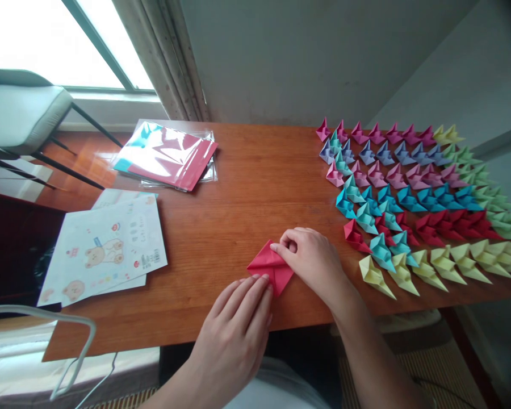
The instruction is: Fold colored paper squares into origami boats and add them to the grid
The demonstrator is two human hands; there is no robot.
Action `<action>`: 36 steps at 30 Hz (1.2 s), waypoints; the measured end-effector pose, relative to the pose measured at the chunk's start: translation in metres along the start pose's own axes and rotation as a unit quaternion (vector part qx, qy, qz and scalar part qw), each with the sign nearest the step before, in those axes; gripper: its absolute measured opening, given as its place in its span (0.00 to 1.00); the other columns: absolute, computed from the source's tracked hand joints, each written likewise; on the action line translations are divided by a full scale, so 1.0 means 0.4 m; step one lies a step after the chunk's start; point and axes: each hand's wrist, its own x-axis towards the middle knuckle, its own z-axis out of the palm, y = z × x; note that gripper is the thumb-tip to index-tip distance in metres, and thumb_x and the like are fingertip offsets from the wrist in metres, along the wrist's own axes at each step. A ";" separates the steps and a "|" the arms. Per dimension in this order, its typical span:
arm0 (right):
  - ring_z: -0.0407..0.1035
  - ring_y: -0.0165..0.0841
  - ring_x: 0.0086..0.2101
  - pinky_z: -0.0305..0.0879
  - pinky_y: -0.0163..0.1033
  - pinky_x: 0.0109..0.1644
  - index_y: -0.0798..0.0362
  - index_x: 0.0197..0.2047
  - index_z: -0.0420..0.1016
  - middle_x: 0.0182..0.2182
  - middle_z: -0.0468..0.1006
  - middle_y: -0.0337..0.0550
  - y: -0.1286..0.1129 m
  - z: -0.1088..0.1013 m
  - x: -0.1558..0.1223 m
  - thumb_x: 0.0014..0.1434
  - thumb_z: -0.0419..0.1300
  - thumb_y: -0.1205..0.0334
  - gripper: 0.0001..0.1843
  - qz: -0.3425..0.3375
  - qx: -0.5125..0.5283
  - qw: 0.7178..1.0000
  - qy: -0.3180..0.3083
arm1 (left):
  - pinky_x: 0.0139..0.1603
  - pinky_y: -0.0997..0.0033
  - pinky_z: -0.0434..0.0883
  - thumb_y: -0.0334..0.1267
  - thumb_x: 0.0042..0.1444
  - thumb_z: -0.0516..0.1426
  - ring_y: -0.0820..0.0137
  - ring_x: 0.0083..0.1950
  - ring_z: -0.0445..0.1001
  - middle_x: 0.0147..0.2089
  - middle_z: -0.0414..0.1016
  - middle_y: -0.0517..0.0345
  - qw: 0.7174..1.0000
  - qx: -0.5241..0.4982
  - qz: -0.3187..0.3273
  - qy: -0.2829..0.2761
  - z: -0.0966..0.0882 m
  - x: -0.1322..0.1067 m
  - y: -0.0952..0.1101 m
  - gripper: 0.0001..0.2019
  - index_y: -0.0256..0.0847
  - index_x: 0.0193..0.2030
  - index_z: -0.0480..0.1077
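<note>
A piece of red folded paper lies on the wooden table in front of me, roughly diamond-shaped, with creases and layered flaps. My left hand rests its outstretched fingertips on the paper's lower left part. Thumb and forefinger of my right hand are closed in a pinch at the upper right edge of the paper, and the fingers hide that edge. To the right of my right hand stand rows of folded paper boats in yellow, red, blue, pink, purple, teal and green.
Shiny plastic packets of coloured paper lie at the table's back left. Nearer, white sheets with bear drawings overlap the left edge. A white curved bar rises at lower left. A chair stands by the window, and a curtain hangs behind.
</note>
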 end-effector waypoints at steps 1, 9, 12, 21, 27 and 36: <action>0.70 0.34 0.33 0.54 0.38 0.33 0.48 0.26 0.73 0.28 0.78 0.37 0.000 0.001 0.000 0.61 0.65 0.54 0.14 -0.002 0.000 1.000 0.002 | 0.67 0.58 0.63 0.31 0.65 0.53 0.59 0.62 0.71 0.60 0.77 0.48 1.000 0.003 0.001 -0.001 0.001 0.006 0.003 0.17 0.33 0.58 0.73; 0.69 0.33 0.31 0.53 0.38 0.32 0.48 0.26 0.73 0.28 0.78 0.37 -0.004 -0.009 0.004 0.61 0.65 0.55 0.13 0.004 -0.005 1.000 -0.009 | 0.70 0.54 0.62 0.44 0.66 0.53 0.50 0.70 0.63 0.70 0.65 0.37 0.996 0.043 -0.014 -0.071 0.040 0.070 0.023 0.29 0.23 0.67 0.63; 0.69 0.33 0.31 0.52 0.38 0.31 0.48 0.26 0.73 0.28 0.78 0.37 -0.007 -0.011 0.004 0.61 0.64 0.56 0.13 0.006 -0.008 1.000 -0.014 | 0.72 0.54 0.60 0.46 0.66 0.53 0.49 0.72 0.60 0.72 0.61 0.36 0.995 0.044 -0.022 -0.086 0.047 0.073 0.028 0.32 0.23 0.69 0.60; 0.69 0.33 0.37 0.60 0.37 0.39 0.49 0.33 0.75 0.32 0.77 0.37 0.006 -0.022 0.031 0.57 0.69 0.64 0.06 -0.090 0.039 0.995 0.000 | 0.73 0.54 0.59 0.47 0.67 0.52 0.50 0.72 0.60 0.72 0.60 0.36 0.995 0.039 -0.031 -0.091 0.061 0.059 0.024 0.32 0.24 0.69 0.60; 0.70 0.32 0.38 0.62 0.37 0.43 0.50 0.32 0.79 0.32 0.78 0.37 0.016 -0.034 0.056 0.58 0.66 0.70 0.06 -0.122 0.094 0.987 -0.038 | 0.72 0.54 0.60 0.47 0.67 0.52 0.49 0.71 0.63 0.71 0.63 0.35 0.995 0.044 -0.032 -0.082 0.067 0.054 0.026 0.32 0.23 0.69 0.60; 0.70 0.32 0.37 0.61 0.37 0.43 0.50 0.31 0.79 0.31 0.77 0.37 0.017 -0.029 0.058 0.58 0.66 0.69 0.06 -0.119 0.090 0.988 -0.039 | 0.71 0.53 0.59 0.58 0.65 0.52 0.47 0.71 0.61 0.71 0.63 0.33 0.995 0.040 -0.029 -0.085 0.067 0.056 0.027 0.39 0.23 0.69 0.60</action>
